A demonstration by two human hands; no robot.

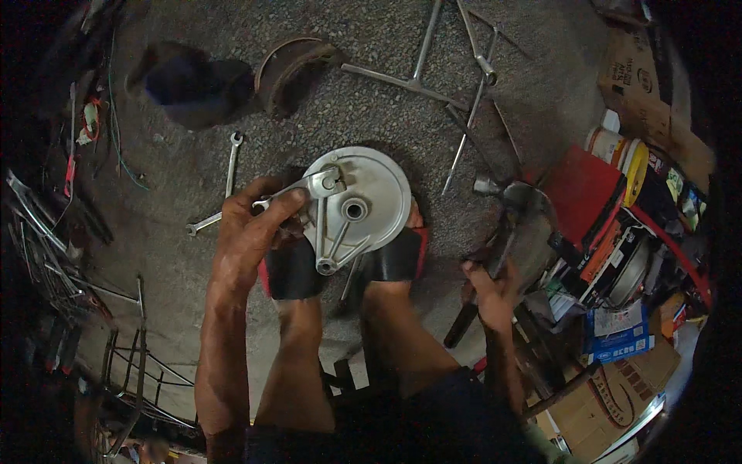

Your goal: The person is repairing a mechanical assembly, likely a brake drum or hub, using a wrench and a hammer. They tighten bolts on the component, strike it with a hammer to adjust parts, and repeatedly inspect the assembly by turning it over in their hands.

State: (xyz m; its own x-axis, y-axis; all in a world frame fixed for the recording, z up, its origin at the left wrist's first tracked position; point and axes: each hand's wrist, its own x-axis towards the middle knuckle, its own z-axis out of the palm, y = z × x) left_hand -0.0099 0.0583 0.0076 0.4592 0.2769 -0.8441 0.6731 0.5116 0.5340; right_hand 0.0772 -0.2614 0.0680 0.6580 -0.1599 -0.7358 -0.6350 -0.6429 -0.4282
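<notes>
A round silver drum brake plate [379, 178] with a central hole and ribbed arms hangs above my feet. My left hand [259, 213] grips it at its left side, thumb and fingers closed around the metal lever [313, 185] there. At the right, my right hand [495, 290] is closed around the dark handle of a hammer [491, 185], whose metal head points up and away. The handle's black end [461, 325] sticks out below the hand. Part of the fingers is blurred.
Two wrenches [233, 162] lie on the gravelly floor left of the plate. Curved brake shoes [290, 69] and T-handled wrenches [417, 81] lie farther off. Metal racks [139, 363] stand at left; a red box [580, 197], cartons [634, 387] and tools crowd the right.
</notes>
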